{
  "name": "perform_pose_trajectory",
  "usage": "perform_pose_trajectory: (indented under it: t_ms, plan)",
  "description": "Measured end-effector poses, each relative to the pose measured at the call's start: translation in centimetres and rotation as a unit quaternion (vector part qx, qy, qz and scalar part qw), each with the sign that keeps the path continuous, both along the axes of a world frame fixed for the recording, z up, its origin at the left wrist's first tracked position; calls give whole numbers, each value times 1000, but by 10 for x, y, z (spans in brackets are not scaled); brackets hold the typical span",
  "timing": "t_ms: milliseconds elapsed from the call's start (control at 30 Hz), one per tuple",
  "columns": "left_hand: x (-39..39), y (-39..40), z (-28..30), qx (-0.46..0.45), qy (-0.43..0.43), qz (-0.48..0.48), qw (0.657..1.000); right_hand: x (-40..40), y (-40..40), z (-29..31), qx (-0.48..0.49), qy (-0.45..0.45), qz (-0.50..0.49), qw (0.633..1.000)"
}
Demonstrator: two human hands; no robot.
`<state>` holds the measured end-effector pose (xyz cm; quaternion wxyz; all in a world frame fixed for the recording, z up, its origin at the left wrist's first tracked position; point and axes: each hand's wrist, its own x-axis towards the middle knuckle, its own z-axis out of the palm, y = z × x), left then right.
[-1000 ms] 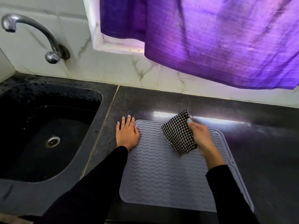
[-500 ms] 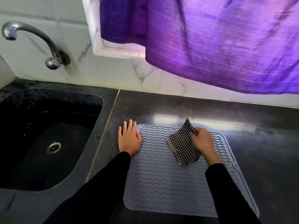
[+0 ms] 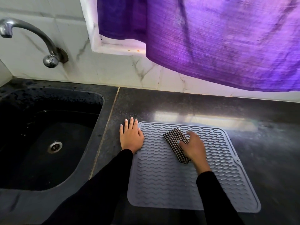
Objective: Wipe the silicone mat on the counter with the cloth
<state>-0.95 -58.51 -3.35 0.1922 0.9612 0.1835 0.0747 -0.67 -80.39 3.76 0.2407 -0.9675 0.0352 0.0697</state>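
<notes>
Countertop [image 3: 186, 103] of dark polished stone fills the lower right of the view, with a black sink [image 3: 14, 185] set into it on the left and a chrome tap [image 3: 32, 32] on the tiled wall above. A purple curtain [image 3: 219, 38] hangs over the back edge.

On the counter lies the grey silicone mat [image 3: 162, 184], flat, its wavy ribs running side to side. Its left edge sits just beside the seam next to the sink.

At the mat's far-left corner the left hand [image 3: 131, 135] rests flat, fingers straight and together, partly on the mat and partly on the stone, apparently pinning it.

On the mat's upper middle, the right hand [image 3: 193, 147] presses the black-and-white checked cloth [image 3: 176, 142], folded into a narrow pad, down onto the ribs; the thumb lies over the cloth and the fingers spread past its far side, so it looks more pressed than clutched.

Judging by this, wiping is only starting: the cloth touches one small patch near the far edge. No wet track or cleaned band is visible, and the near half and right side appear untouched.
</notes>
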Motion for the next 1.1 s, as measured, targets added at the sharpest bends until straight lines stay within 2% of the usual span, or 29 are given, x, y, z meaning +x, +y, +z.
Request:
perform_pose_trajectory:
  t_ms: [67,133,200,267,300,333,400,467,500,567,767,900,967,1033,1067,1100]
  plan:
    - [0,0,0,0,-5,0,1000,11,-8,7,-1,80,-37,996]
    - [0,0,0,1,-8,3,1000,16,-9,9,37,124,-65,989]
    - [-1,0,-1,1,-8,4,1000,19,-10,11,161,157,-81,971]
    - [-1,0,-1,3,-8,3,1000,22,-7,9,280,114,-89,949]
    - [0,0,-1,3,-9,3,1000,21,-3,11,296,52,-82,950]
    - [0,0,-1,4,-9,4,1000,19,4,13,264,-26,-60,962]
    - [0,0,0,4,-9,6,1000,12,17,14,116,-140,19,983]
    - [-1,-1,0,8,-11,8,1000,2,33,6,-20,-150,116,982]
    - [-1,-1,0,10,-12,9,1000,-5,38,0,-66,-120,163,977]
    - [0,-1,-1,13,-13,10,1000,-20,44,-14,-100,-88,232,964]
    - [1,-1,-1,12,-7,11,1000,-24,31,-18,-106,-91,263,955]
    - [0,-2,0,8,-4,7,1000,-8,23,-2,-119,-25,245,962]
    - [0,0,2,-3,11,-8,1000,9,18,15,14,40,173,984]
    - [0,6,9,-37,35,-33,998,15,18,24,161,39,71,984]
    - [-1,10,12,-57,44,-49,996,13,23,24,179,2,42,983]
    - [-3,12,14,-68,47,-66,994,8,30,21,157,-38,43,986]
